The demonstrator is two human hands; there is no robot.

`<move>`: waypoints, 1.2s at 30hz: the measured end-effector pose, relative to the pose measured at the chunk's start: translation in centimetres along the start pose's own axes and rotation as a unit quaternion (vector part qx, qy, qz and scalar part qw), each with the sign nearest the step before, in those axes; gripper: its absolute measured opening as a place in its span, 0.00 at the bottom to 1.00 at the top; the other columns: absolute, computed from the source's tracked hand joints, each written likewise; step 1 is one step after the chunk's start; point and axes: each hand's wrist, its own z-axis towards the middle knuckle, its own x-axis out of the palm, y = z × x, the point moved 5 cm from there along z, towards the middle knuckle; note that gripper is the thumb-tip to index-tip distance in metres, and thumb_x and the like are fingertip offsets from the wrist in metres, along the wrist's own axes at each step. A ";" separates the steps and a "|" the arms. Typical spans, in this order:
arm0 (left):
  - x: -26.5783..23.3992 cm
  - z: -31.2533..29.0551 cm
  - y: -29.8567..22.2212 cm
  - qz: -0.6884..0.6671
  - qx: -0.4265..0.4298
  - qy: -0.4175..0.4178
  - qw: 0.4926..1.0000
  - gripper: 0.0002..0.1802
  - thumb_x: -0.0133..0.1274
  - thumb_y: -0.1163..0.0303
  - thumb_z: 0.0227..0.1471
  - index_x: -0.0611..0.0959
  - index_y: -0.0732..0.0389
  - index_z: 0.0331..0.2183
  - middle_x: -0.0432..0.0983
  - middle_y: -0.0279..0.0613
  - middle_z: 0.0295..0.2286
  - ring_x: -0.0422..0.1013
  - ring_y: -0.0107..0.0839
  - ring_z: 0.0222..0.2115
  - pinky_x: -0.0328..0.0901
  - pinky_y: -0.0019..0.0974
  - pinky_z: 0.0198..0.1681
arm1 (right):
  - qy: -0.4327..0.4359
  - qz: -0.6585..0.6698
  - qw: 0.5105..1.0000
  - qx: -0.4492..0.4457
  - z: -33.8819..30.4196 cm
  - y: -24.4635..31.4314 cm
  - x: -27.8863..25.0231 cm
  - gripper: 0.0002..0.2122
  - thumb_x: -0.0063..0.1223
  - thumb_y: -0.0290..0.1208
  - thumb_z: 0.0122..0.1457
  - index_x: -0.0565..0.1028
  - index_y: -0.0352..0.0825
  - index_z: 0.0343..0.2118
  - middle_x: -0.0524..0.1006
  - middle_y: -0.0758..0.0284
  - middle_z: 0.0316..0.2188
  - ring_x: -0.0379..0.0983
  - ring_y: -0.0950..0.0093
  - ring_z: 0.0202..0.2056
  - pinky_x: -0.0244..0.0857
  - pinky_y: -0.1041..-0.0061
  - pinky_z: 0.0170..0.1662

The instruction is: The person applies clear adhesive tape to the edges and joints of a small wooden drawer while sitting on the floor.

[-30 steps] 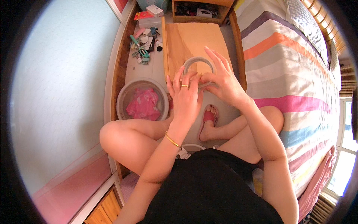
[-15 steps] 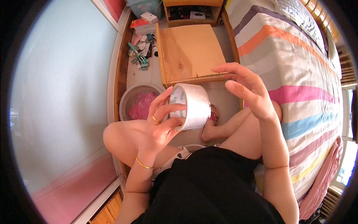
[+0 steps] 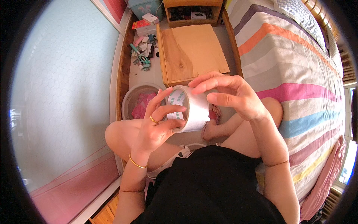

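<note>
A wide roll of clear packing tape is held up in front of me above my lap, its hollow core turned to the left. My left hand grips it, with fingers reaching into the core and a ring and bracelet showing. At the roll's upper right, my right hand hovers with its fingers bent and apart. The fingertips are at the roll's top edge; I cannot tell whether they touch it. No tape end can be made out.
Ahead lies a wooden board panel in front of a wooden cabinet. A round basin with a pink bag stands left of it, below a heap of small items. On the right is a bed with a striped cover.
My right hand has moved left and slightly down, from beside the roll to its upper edge. My left hand keeps its hold, having shifted a little left.
</note>
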 end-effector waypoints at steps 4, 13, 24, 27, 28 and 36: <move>0.2 -0.2 0.2 -0.011 -0.014 0.000 1.000 0.09 0.63 0.76 0.28 0.79 0.56 0.19 0.72 0.29 0.39 0.57 0.45 0.53 0.54 0.54 0.56 | -0.016 -0.004 1.000 -0.002 -0.1 0.0 0.3 0.07 0.52 0.24 0.53 0.76 0.32 0.35 0.72 0.66 0.40 0.66 0.76 0.45 0.58 0.77 0.50; -0.2 0.7 -1.4 0.031 0.012 0.055 0.998 0.10 0.62 0.67 0.33 0.78 0.59 0.21 0.74 0.34 0.31 0.66 0.39 0.46 0.49 0.56 0.57 | -0.125 -0.108 0.986 -0.016 0.1 -1.6 0.1 0.05 0.53 0.25 0.53 0.74 0.31 0.32 0.73 0.67 0.33 0.68 0.79 0.37 0.60 0.80 0.45; -1.7 1.4 -0.9 0.044 -0.142 0.045 0.988 0.14 0.58 0.65 0.40 0.73 0.65 0.19 0.65 0.43 0.12 0.65 0.40 0.16 0.63 0.39 0.27 | -0.311 -0.183 0.929 -0.087 -2.0 -0.4 -0.2 0.02 0.49 0.20 0.53 0.70 0.29 0.30 0.73 0.68 0.27 0.67 0.81 0.32 0.61 0.82 0.40; -2.6 2.6 -1.3 0.114 -0.158 0.081 0.977 0.13 0.57 0.65 0.40 0.72 0.62 0.19 0.64 0.43 0.11 0.64 0.41 0.15 0.56 0.39 0.18 | -0.324 -0.195 0.920 -0.103 -2.7 0.4 0.3 0.02 0.49 0.19 0.53 0.69 0.29 0.30 0.72 0.68 0.28 0.66 0.81 0.32 0.60 0.83 0.39; -3.0 3.4 -2.1 0.134 -0.153 0.083 0.976 0.13 0.57 0.65 0.40 0.72 0.62 0.19 0.63 0.43 0.11 0.63 0.41 0.14 0.57 0.39 0.18 | -0.334 -0.169 0.920 -0.112 -3.0 0.6 0.2 0.03 0.49 0.19 0.53 0.69 0.29 0.31 0.72 0.68 0.29 0.65 0.81 0.32 0.59 0.83 0.40; -5.6 5.2 -4.1 0.206 -0.103 0.074 0.970 0.14 0.59 0.66 0.34 0.69 0.57 0.13 0.61 0.38 0.09 0.61 0.37 0.11 0.56 0.35 0.15 | -0.353 -0.254 0.858 -0.273 -5.2 4.8 1.6 0.04 0.43 0.16 0.52 0.67 0.31 0.24 0.70 0.65 0.26 0.65 0.74 0.29 0.60 0.79 0.36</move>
